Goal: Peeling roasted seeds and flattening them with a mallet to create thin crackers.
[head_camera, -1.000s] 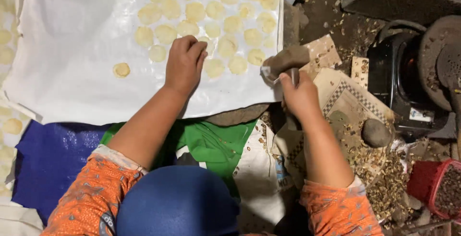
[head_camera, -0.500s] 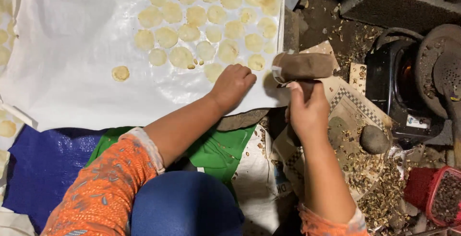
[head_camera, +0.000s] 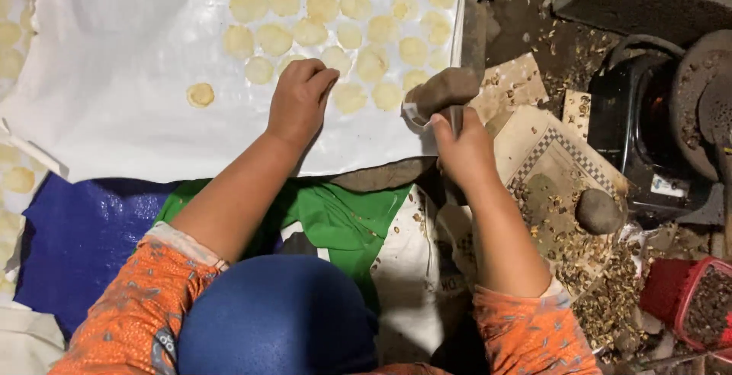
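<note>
On the white sheet (head_camera: pixel 114 100), my left hand (head_camera: pixel 299 102) rests knuckles-up, fingers curled over pale dough discs (head_camera: pixel 335 16) just ahead of it. My right hand (head_camera: pixel 461 146) grips a brown roller (head_camera: pixel 446 89) at the sheet's edge.

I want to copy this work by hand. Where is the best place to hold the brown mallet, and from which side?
Probably by its thin handle, from below, as the right hand holds it. The mallet has a thick brown head lying crosswise above the fist, over the edge of the white sheet. Gripping low leaves the head free. The left hand rests on the sheet among the pale dough discs.
</note>
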